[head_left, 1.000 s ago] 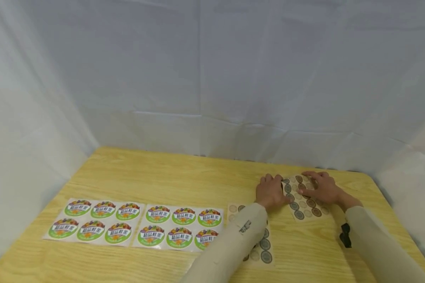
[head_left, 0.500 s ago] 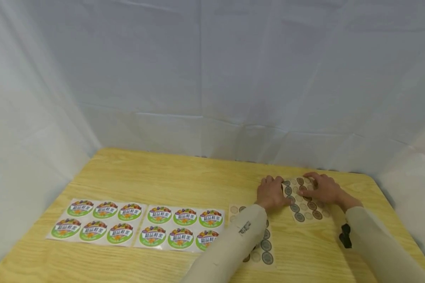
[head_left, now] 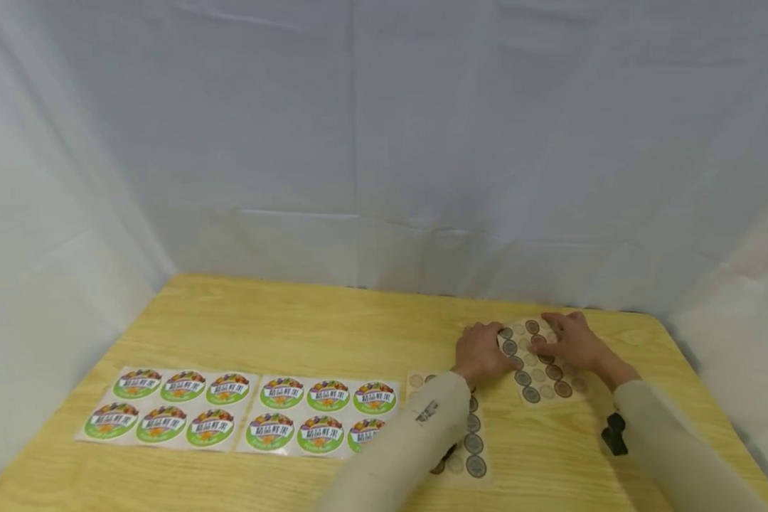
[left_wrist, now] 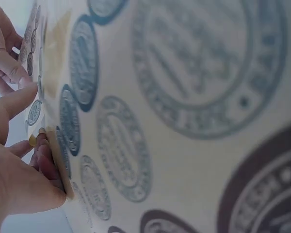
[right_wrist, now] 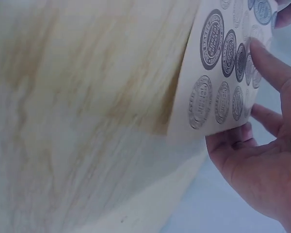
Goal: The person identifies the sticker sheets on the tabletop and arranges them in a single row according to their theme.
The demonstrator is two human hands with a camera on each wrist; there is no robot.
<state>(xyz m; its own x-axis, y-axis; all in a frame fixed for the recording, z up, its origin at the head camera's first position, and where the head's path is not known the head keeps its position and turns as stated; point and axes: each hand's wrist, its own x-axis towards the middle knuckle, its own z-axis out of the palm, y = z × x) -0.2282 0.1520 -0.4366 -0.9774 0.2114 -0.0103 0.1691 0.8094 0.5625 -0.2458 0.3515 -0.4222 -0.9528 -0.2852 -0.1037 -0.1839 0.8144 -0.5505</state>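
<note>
A sheet of round stickers, in rows of grey, brown and pale, lies slightly turned at the table's back right. My left hand holds its left edge, thumb over the near part and fingers by the far corner. From the right, my right hand grips the same sheet, thumb on top of the stickers. In the right wrist view the right hand's other fingers show behind the sheet, whose near corner stands off the table. A second sheet of round stickers lies under my left forearm, partly hidden; it fills the left wrist view closely.
Two sheets of large fruit-label stickers, a left one and a right one, lie side by side on the wooden table. A white cloth hangs behind the table's far edge and at both sides.
Everything shifts slightly left in the head view, hands and table alike. Both hands keep the same hold on the sticker sheet.
</note>
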